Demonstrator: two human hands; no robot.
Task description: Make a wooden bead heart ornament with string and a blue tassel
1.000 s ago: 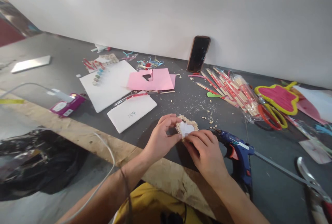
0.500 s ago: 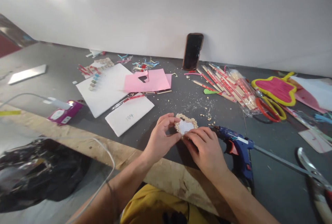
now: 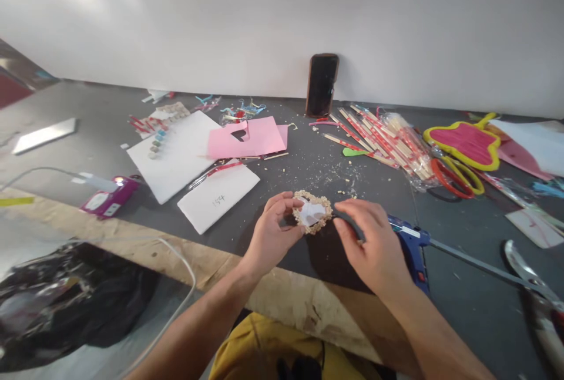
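Set against a plain whitish wall (image 3: 198,22), a dark grey worktop (image 3: 467,268) with pale crumbs scattered around its middle. Just off centre, towards five o'clock: a small, roughly heart-shaped piece (image 3: 311,213) with a white middle and a knobbly beige rim. Pinched at its nine o'clock edge by thumb and fingers of the left hand (image 3: 274,228), grip closed on it. Near its three o'clock edge, apart from it, the right hand (image 3: 374,245), grip open, thumb and fingers parted. Partly hidden behind that hand, at four o'clock, a blue glue gun (image 3: 414,254); impossible to tell whether touching. Propped upright at one o'clock, a phone (image 3: 322,86). Fanned out at two, red-banded pale sticks (image 3: 379,142). At three, scissors (image 3: 452,178) with red and yellow handles. At ten, pink paper (image 3: 264,136) with a dark cut-out. At eight, folded white paper (image 3: 218,198) marked "154".
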